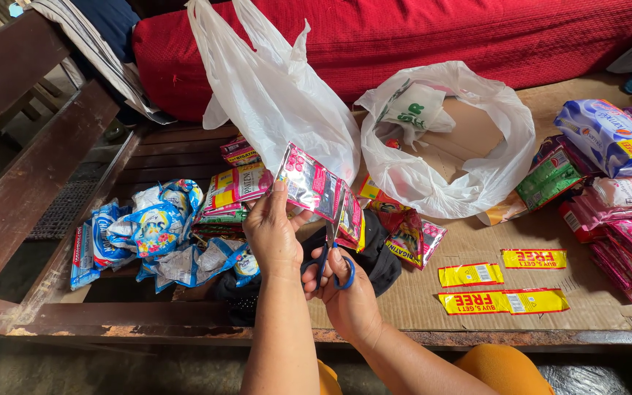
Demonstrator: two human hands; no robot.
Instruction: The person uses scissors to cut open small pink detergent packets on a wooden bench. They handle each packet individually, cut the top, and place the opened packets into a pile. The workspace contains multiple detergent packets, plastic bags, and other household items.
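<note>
My left hand (271,232) pinches a strip of pink and silver sachets (317,189) by its near edge and holds it up over the bench. My right hand (344,291) grips blue-handled scissors (333,256), whose blades point up at the strip between two sachets. More loose sachets (407,238) lie just beyond my hands on a dark cloth (382,256).
Two white plastic bags (272,95) (448,139) stand behind the strip. Blue and white packets (151,230) are heaped at left, pink and purple packs (627,212) at right. Yellow label strips (502,300) lie on cardboard (469,241). A red cushion (440,36) runs along the back.
</note>
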